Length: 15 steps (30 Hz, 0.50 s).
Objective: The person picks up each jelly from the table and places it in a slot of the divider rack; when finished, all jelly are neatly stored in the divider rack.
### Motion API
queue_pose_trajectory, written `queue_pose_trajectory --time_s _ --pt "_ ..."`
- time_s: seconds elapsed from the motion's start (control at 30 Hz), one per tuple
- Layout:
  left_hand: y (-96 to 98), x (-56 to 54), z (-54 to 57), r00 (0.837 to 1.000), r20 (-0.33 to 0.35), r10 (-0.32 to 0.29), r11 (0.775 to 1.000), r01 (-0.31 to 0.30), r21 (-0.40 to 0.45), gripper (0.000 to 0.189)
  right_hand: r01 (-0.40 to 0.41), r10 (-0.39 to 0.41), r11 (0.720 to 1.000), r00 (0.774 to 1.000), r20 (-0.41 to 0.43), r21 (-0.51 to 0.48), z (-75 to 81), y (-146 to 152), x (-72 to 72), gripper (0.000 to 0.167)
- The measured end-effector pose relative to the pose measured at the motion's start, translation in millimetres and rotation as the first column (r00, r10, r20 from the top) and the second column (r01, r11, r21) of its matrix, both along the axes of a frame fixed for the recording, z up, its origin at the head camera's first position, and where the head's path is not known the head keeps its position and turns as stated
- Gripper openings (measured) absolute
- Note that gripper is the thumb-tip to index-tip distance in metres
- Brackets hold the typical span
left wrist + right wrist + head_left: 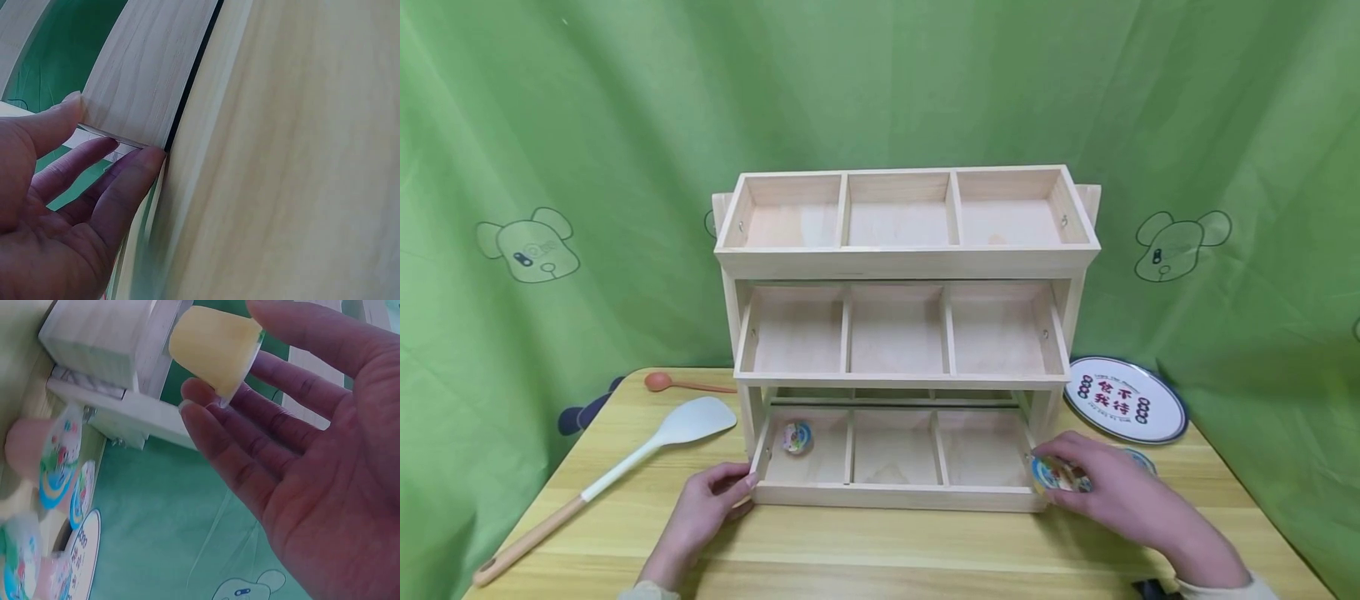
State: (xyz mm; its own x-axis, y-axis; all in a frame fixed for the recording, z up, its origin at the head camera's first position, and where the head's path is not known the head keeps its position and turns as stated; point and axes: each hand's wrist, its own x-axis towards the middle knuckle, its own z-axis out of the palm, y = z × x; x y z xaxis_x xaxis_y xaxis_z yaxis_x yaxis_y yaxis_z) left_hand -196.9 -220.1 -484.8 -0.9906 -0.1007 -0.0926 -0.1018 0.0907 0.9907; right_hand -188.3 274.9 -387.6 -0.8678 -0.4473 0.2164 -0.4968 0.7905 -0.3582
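A three-tier wooden rack [902, 265], each tier split into three compartments, stands on the table. My left hand [703, 508] holds the left front corner of the bottom tray [147, 69], with the thumb at one edge and fingertips at the other. In the left compartment of that tray lies a small jelly cup [796, 437] with a colourful lid. Between the thumb and fingertips, my right hand [1116, 492] pinches a yellow jelly cup [212, 347] by its rim, beside the tray's right front corner. Its contents look pale yellow in the right wrist view.
Several more jelly cups [37, 450] sit on the table to the right, partly hidden by the right hand in the head view. A white oval plate [1126, 400] lies behind them. A spatula [625, 473] and an orange spoon [658, 382] lie left, before a green curtain [895, 83].
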Motion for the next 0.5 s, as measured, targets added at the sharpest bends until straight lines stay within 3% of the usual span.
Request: queue_pose_trajectory --time_s 0.23,0.5 --pt "0.7 -0.6 0.9 1.0 0.003 -0.005 1.0 0.005 0.002 0.031 -0.005 0.006 1.0 0.998 0.059 -0.009 3.7 -15.2 -1.3 0.046" --pt "-0.2 -1.3 -0.3 1.0 0.01 -0.001 1.0 0.001 0.002 0.031 -0.014 0.015 1.0 0.998 0.056 -0.018 4.1 -27.9 -3.9 0.042"
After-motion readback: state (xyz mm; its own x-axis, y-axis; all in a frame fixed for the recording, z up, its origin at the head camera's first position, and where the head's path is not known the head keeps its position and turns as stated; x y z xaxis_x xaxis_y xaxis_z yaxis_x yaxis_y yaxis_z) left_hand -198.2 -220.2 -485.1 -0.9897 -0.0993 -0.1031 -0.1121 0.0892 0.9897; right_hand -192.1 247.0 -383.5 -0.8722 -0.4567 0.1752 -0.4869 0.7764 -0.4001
